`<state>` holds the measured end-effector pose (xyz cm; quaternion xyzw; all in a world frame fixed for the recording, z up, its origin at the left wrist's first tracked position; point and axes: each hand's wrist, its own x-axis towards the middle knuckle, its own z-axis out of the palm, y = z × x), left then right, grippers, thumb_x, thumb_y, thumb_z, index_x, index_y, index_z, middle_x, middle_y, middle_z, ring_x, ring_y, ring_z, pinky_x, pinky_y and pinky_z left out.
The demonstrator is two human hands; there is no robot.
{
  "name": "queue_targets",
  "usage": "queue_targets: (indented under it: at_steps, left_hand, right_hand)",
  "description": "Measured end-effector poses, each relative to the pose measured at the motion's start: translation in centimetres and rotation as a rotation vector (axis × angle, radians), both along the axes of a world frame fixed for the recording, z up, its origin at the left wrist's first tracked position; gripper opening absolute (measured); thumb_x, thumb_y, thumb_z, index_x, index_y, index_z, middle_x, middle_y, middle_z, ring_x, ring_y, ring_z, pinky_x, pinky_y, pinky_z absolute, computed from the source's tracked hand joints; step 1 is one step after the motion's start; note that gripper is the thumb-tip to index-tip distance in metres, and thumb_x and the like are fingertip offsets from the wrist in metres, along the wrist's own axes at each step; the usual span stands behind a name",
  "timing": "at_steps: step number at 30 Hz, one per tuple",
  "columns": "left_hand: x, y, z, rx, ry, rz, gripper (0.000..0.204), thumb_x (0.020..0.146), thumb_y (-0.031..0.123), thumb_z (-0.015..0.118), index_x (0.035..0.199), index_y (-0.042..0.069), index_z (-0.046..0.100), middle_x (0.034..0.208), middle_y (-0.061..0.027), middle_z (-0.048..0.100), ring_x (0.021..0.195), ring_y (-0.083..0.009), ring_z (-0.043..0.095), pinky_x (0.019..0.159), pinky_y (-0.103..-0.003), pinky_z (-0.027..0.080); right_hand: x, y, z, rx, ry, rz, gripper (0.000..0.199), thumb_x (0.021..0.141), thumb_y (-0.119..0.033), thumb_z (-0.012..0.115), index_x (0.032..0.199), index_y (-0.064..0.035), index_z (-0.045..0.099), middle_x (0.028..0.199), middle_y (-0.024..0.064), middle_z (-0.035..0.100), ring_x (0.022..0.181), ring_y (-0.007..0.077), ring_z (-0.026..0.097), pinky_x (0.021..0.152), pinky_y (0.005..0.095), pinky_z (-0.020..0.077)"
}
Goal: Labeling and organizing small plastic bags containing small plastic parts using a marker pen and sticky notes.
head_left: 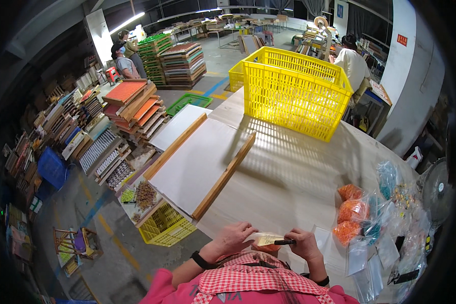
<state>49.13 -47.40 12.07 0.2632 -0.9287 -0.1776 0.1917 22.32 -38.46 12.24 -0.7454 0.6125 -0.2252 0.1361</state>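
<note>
Lower centre: my left fingers [247,229] pinch a clear plastic bag [260,236] bearing a yellowish label [269,240]; my right fingers [296,236] grasp a black pen [285,242]. Yellow crate [289,96], upper centre.

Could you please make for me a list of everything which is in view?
Table: one, pale, centre
Crates: three, yellow, on, behind and beside table
White boards: at least two, white, left of centre
Wooden strips: two, brown, along board
Bags: many, orange, teal, clear, right
Fan: one, grey, far right
Stacks: many, mixed, left and behind
People: at least three, mixed clothing, background
Slip: one, pale yellow, between grips
Pen: one, black, right grip
Apron: one, red-white, lower edge
Left grip: one, bare, beside slip
Right grip: one, bare, holding pen
</note>
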Motion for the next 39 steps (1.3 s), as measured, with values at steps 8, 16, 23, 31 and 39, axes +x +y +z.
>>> queue_targets:
  at_steps: [8,16,23,31,39]
  left_hand:
    - [-1.8,1.4,-2.3,-0.001,0.001,-0.074,0.025,0.08,0.021,0.066,0.101,0.01,0.06,0.091,-0.0069,0.058,0.086,-0.0248,0.06,0.072,-0.033,0.051]
    - [-2.6,0.5,-3.5,-0.064,-0.054,-0.074,0.016,0.082,0.019,0.061,0.093,0.008,0.06,0.084,-0.0072,0.055,0.081,-0.0236,0.059,0.068,-0.034,0.05]
    - [-3.5,0.3,-3.8,-0.13,-0.045,-0.121,0.012,0.082,0.017,0.059,0.083,0.006,0.054,0.08,-0.0083,0.052,0.076,-0.0242,0.057,0.064,-0.034,0.049]
    - [-4.0,0.4,-3.8,-0.094,-0.028,-0.219,0.016,0.081,0.016,0.057,0.092,0.005,0.052,0.086,-0.0088,0.051,0.082,-0.0243,0.056,0.068,-0.034,0.049]
    - [-3.9,0.3,-4.3,-0.001,-0.021,-0.28,0.031,0.083,0.013,0.053,0.113,0.005,0.048,0.095,-0.0103,0.052,0.092,-0.0269,0.056,0.078,-0.035,0.048]
  right_hand:
    - [-0.2,0.3,0.2,0.002,0.001,-0.017,0.014,0.069,-0.004,0.066,0.081,-0.0124,0.066,0.078,0.0049,0.062,0.069,0.0268,0.063,0.059,0.0346,0.0509]
    - [0.9,0.0,-0.2,-0.048,0.014,0.009,0.017,0.068,-0.004,0.066,0.081,-0.0137,0.067,0.078,0.0044,0.063,0.071,0.0258,0.063,0.06,0.0353,0.0505]
    - [0.8,0.0,0.2,0.011,0.042,-0.018,0.022,0.07,-0.008,0.064,0.089,-0.0164,0.067,0.081,0.0035,0.064,0.072,0.0261,0.063,0.061,0.0367,0.0508]
    - [2.9,-0.4,0.3,0.065,-0.018,0.127,0.023,0.073,-0.01,0.064,0.096,-0.0164,0.067,0.085,0.0037,0.066,0.074,0.0267,0.064,0.061,0.0366,0.0512]
    - [3.2,-0.9,-1.0,0.021,0.01,0.171,0.034,0.074,-0.04,0.072,0.096,-0.0158,0.066,0.088,0.0043,0.066,0.072,0.0264,0.065,0.057,0.036,0.0507]
